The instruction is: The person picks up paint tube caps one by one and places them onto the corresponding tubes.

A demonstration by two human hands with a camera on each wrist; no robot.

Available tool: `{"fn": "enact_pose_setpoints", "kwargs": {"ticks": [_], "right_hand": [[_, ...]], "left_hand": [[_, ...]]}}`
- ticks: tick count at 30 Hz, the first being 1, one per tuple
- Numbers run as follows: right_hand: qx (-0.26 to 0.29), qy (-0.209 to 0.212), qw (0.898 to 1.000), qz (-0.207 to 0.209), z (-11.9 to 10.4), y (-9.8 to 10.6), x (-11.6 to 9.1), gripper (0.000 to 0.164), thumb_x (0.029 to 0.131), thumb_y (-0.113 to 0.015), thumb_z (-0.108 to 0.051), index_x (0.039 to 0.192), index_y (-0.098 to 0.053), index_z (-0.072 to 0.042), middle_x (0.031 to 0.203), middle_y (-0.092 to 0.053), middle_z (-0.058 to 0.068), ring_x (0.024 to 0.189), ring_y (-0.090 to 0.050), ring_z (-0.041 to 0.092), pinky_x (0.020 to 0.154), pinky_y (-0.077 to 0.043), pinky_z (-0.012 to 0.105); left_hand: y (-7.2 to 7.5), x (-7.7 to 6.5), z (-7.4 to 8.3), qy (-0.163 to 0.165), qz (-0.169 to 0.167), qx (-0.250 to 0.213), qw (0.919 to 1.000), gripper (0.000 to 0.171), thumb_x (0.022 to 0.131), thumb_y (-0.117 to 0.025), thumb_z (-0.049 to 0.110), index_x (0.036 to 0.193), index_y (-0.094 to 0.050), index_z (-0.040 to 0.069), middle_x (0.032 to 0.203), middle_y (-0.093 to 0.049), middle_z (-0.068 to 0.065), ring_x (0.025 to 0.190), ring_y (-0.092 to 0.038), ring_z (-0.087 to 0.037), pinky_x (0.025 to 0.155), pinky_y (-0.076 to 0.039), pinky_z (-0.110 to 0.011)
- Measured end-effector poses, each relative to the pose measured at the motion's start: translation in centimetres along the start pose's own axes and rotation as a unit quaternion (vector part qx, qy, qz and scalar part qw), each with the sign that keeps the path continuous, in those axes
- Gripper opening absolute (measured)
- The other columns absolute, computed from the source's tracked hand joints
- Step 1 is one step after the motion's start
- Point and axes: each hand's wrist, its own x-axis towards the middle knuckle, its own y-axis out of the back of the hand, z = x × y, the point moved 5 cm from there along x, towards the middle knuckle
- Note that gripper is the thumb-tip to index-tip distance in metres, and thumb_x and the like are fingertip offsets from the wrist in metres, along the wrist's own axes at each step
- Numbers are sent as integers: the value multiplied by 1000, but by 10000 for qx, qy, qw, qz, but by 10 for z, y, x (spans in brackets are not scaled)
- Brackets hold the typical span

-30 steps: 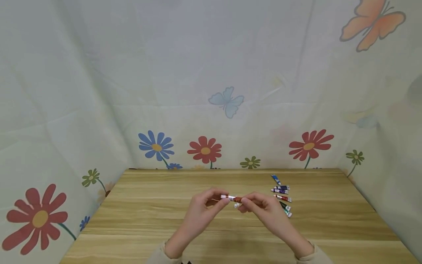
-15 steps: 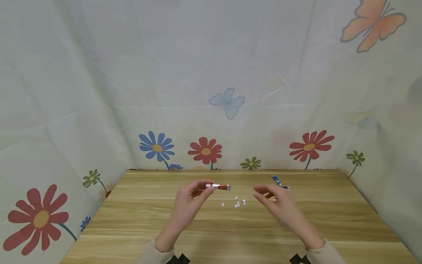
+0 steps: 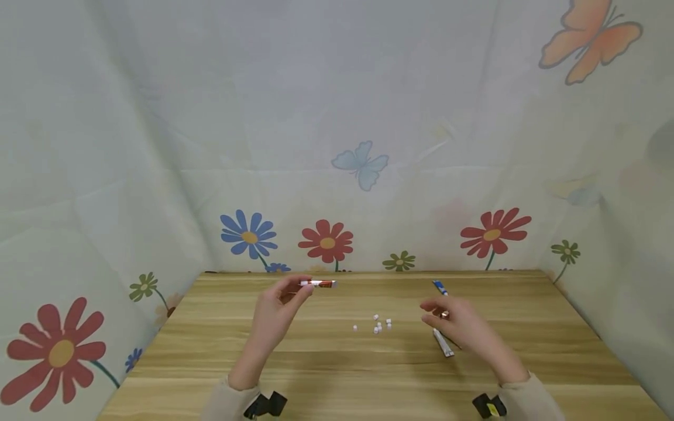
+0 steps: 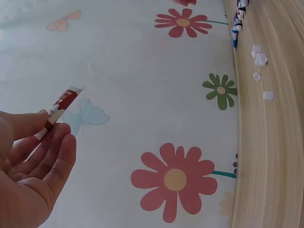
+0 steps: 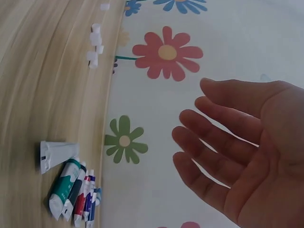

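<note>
My left hand [image 3: 272, 316] pinches a small red-and-white paint tube [image 3: 325, 284] between thumb and fingers, raised over the left-middle of the table. In the left wrist view the tube [image 4: 64, 102] slants upward from the fingertips, its flat crimped end outward. My right hand [image 3: 460, 324] hovers at the right with fingers relaxed and nothing in them. In the head view it covers part of a group of paint tubes. The right wrist view shows these: a white tube [image 5: 58, 154], a green tube [image 5: 65, 185], a red tube [image 5: 81, 202] and several others.
Several small white caps [image 3: 376, 330] lie scattered on the wooden table [image 3: 326, 374] between the hands. A blue tube [image 3: 439, 286] lies at the far right. A flower-printed cloth [image 3: 284, 175] rises behind the table and at its sides.
My right hand has let go of the paint tube and moved right. My left hand has carried the tube left and away from me, bringing the white caps into sight.
</note>
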Motion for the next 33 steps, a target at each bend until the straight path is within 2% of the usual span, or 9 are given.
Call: {"fn": "enact_pose_setpoints", "kwargs": {"ticks": [4, 8, 13, 19, 23, 26, 33], "right_hand": [[-261, -236, 9991, -245, 7, -3, 0, 19, 93, -73, -15, 109, -73, -5, 103, -73, 6, 87, -66, 17, 74, -54, 34], [-299, -547, 9967, -514, 14, -7, 0, 19, 93, -74, -17, 107, -73, -4, 98, -72, 4, 83, -63, 14, 71, -53, 34], [-340, -931, 9923, -736, 21, -14, 0, 19, 92, -74, -18, 104, -73, -4, 90, -68, -2, 80, -60, 12, 69, -52, 33], [-470, -1110, 9898, -762, 25, -18, 0, 12, 88, -77, -14, 95, -74, -4, 83, -66, -2, 74, -57, 12, 67, -50, 34], [-492, -1090, 9902, -720, 32, -20, -2, 10, 86, -79, -12, 87, -71, -5, 78, -64, -3, 70, -54, 12, 63, -47, 31], [-514, -1237, 9885, -704, 39, -22, -5, 12, 85, -80, -11, 81, -69, -7, 75, -61, -3, 67, -52, 13, 59, -45, 30], [-486, -1676, 9818, -750, 50, -25, -13, 16, 85, -78, -8, 76, -66, -9, 71, -58, 0, 62, -52, 15, 55, -46, 31]], "left_hand": [[4, 5, -11, 93, -29, -62, 9999, 25, 93, -75, 20, 114, -72, 7, 102, -72, -7, 89, -68, -20, 77, -55, -22], [5, 10, -27, 185, -75, -14, 9998, 25, 94, -73, 22, 113, -72, 6, 101, -72, -7, 90, -68, -20, 78, -55, -22], [6, 21, -49, 308, -141, 310, 9989, 26, 94, -73, 25, 113, -72, 7, 97, -72, -5, 88, -69, -20, 77, -55, -23], [3, 41, -68, 632, -327, 380, 9967, 29, 96, -72, 26, 116, -71, 5, 98, -72, -10, 88, -69, -21, 78, -56, -30], [-5, 50, -81, 707, -421, 510, 9953, 28, 96, -71, 23, 116, -70, 3, 98, -72, -8, 86, -69, -21, 77, -57, -32], [-10, 56, -92, 718, -436, 496, 9952, 27, 96, -71, 20, 115, -71, 1, 97, -71, -8, 85, -70, -23, 76, -57, -33], [-19, 69, -120, 887, -439, 339, 9945, 24, 95, -72, 13, 112, -70, -5, 100, -71, -17, 85, -71, -28, 76, -59, -35]]}}
